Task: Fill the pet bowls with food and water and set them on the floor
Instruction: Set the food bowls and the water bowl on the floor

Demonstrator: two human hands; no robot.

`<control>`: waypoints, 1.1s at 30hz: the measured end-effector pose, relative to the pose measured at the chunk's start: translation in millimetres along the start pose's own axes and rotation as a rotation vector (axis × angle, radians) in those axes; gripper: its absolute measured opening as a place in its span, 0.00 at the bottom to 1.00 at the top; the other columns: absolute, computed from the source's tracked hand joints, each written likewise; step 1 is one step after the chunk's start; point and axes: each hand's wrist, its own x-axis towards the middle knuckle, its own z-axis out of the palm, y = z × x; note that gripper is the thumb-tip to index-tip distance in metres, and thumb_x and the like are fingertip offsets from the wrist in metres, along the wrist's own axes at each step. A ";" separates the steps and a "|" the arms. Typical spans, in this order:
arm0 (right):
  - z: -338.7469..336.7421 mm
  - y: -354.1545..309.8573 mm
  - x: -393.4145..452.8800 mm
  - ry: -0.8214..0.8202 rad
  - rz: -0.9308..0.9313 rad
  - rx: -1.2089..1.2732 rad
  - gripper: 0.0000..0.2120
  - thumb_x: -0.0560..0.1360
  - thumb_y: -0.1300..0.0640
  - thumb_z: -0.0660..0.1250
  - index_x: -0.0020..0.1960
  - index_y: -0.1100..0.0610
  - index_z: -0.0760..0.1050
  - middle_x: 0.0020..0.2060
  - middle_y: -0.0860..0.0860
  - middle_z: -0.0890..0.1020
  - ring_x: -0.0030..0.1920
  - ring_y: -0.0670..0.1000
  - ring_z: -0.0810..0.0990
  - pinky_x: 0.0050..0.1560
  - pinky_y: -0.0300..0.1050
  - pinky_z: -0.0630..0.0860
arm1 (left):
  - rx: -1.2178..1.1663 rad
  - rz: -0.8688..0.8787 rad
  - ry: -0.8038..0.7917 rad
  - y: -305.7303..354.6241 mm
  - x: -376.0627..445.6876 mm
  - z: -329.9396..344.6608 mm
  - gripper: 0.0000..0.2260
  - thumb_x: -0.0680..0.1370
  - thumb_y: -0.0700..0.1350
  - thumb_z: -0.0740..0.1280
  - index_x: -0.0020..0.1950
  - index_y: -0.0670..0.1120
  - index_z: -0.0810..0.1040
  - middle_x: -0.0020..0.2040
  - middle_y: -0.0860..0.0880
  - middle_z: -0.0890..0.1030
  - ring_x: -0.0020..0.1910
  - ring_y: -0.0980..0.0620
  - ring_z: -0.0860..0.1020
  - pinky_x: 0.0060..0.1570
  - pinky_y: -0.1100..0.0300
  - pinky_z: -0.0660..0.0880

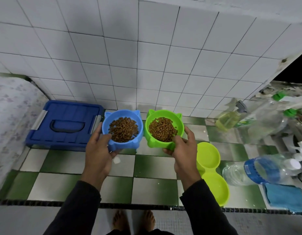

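Both hands grip kibble-filled, cat-eared plastic bowls above the green-and-white tiled surface [143, 187]: left hand [100, 150] holds the blue bowl [122, 128], right hand [183, 150] the green bowl [163, 128], side by side.

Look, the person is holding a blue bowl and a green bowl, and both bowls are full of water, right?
Not quite. The head view shows the left hand holding the blue bowl and the right hand holding the green bowl, but both hold brown dry food, not water.
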 end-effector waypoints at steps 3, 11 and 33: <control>1.1 -16.3 -6.0 -0.031 -0.012 0.021 0.23 0.78 0.64 0.64 0.67 0.42 0.74 0.53 0.56 0.82 0.46 0.54 0.85 0.36 0.49 0.82 | -0.034 0.049 -0.025 14.3 -8.8 6.6 0.21 0.82 0.37 0.63 0.62 0.62 0.83 0.59 0.54 0.85 0.54 0.50 0.86 0.42 0.48 0.83; 6.1 -54.3 -20.7 -0.145 -0.069 0.038 0.23 0.77 0.64 0.65 0.67 0.43 0.75 0.55 0.57 0.81 0.47 0.53 0.86 0.36 0.50 0.82 | -0.092 0.132 0.032 41.5 -26.1 10.8 0.20 0.82 0.38 0.65 0.66 0.60 0.81 0.60 0.53 0.84 0.54 0.48 0.86 0.42 0.46 0.83; 142.7 -78.1 -96.0 -0.529 -0.132 -0.041 0.22 0.78 0.63 0.67 0.68 0.46 0.74 0.52 0.56 0.82 0.43 0.50 0.86 0.35 0.51 0.83 | -0.234 0.385 0.303 142.1 -82.9 -88.6 0.20 0.82 0.38 0.66 0.72 0.53 0.77 0.59 0.49 0.86 0.55 0.45 0.86 0.42 0.48 0.84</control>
